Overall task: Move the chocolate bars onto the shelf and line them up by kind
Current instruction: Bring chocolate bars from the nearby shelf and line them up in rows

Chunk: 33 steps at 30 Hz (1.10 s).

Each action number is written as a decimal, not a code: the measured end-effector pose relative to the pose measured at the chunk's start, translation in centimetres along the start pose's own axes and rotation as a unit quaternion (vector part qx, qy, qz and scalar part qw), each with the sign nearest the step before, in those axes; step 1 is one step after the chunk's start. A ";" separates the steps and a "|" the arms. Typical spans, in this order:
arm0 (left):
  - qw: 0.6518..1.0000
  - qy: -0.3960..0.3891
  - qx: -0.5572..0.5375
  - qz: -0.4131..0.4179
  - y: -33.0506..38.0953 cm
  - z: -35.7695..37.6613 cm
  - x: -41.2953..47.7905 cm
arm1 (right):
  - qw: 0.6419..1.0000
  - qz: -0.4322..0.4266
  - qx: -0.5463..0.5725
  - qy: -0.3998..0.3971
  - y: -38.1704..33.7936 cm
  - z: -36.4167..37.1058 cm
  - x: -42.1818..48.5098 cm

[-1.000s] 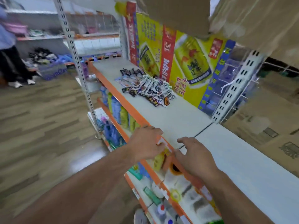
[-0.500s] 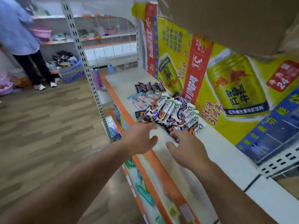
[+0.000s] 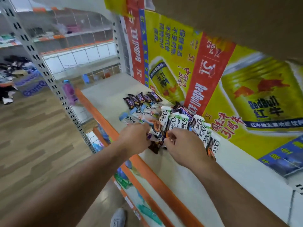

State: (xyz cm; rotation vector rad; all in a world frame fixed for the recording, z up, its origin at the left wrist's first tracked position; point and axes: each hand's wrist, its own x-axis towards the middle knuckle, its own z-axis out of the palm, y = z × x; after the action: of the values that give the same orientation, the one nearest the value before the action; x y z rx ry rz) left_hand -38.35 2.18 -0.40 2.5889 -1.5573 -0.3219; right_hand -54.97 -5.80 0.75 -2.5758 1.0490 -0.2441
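A heap of chocolate bars lies on the white shelf with the orange front lip. White Dove bars fan out across the middle and right, light blue Dove bars lie at the left, and several dark Snickers bars sit in a row at the back. My left hand and my right hand both reach into the near edge of the heap, fingers curled among the wrappers. A dark brown bar shows between the two hands. What each hand grips is hidden by its fingers.
A yellow and red Red Bull poster backs the shelf. A cardboard box hangs overhead. A perforated upright post stands left of the shelf. Lower shelves hold goods. Wooden floor lies to the left, with my shoe below.
I have stepped along the shelf toward the heap. Both hands left the shelf's front lip and moved forward into the near edge of the chocolate bars.
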 end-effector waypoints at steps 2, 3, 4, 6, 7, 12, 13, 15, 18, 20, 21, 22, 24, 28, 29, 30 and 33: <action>0.999 -0.034 0.002 0.029 -1.1 0.0 1.5 | 0.999 0.033 -0.014 0.016 -1.6 0.7 1.6; 0.998 -0.050 -0.006 0.044 -1.6 0.1 2.2 | 0.998 0.051 -0.023 0.022 -2.3 1.1 2.3; 0.996 -0.068 -0.019 0.061 -2.0 0.1 2.9 | 0.997 0.068 -0.033 0.026 -3.0 1.6 3.1; 0.988 -0.114 -0.057 0.092 -2.7 0.1 4.3 | 0.993 0.100 -0.054 0.028 -4.0 2.6 4.4; 0.982 -0.139 -0.072 0.105 -2.9 0.0 5.0 | 0.991 0.119 -0.063 0.025 -4.3 3.0 5.0; 0.960 -0.226 -0.081 0.145 -3.6 -0.9 7.2 | 0.974 0.210 -0.081 0.026 -5.3 4.1 6.5; 0.957 -0.235 -0.086 0.149 -3.8 -1.2 7.6 | 0.971 0.226 -0.077 0.030 -5.4 4.2 6.7; 0.949 -0.247 -0.120 0.152 -4.1 -1.9 8.1 | 0.963 0.261 -0.059 0.037 -5.6 4.3 7.0; 0.942 -0.251 -0.167 0.150 -4.4 -2.5 8.9 | 0.951 0.306 0.007 0.043 -5.3 4.3 7.4; 0.934 -0.262 -0.201 0.137 -4.6 -2.6 9.3 | 0.947 0.317 0.043 0.038 -5.1 4.2 7.7; 0.930 -0.265 -0.219 0.133 -4.6 -2.8 9.4 | 0.943 0.324 0.060 0.038 -5.0 4.2 7.8; 0.925 -0.266 -0.236 0.133 -4.7 -3.0 9.4 | 0.941 0.329 0.075 0.037 -5.0 4.2 7.8; 0.914 -0.263 -0.281 0.125 -4.9 -3.4 9.5 | 0.937 0.332 0.096 0.039 -4.8 4.1 7.8; 0.905 -0.237 -0.340 0.095 -6.0 -4.4 10.3 | 0.930 0.338 0.133 0.055 -4.6 4.1 7.4; 0.904 -0.229 -0.348 0.094 -6.5 -4.6 10.5 | 0.926 0.342 0.143 0.065 -4.8 4.1 7.5; 0.903 -0.226 -0.352 0.094 -7.0 -4.9 10.7 | 0.924 0.347 0.143 0.077 -5.0 4.2 7.6; 0.892 -0.256 -0.362 0.091 -8.3 -5.8 11.3 | 0.927 0.359 0.078 0.075 -6.1 4.6 8.0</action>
State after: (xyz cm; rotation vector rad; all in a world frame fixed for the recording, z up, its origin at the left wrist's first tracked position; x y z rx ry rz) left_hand -24.71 -3.98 2.18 1.8308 -1.3964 -1.3547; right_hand -44.05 -6.15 -0.99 -1.8912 1.8532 -0.3144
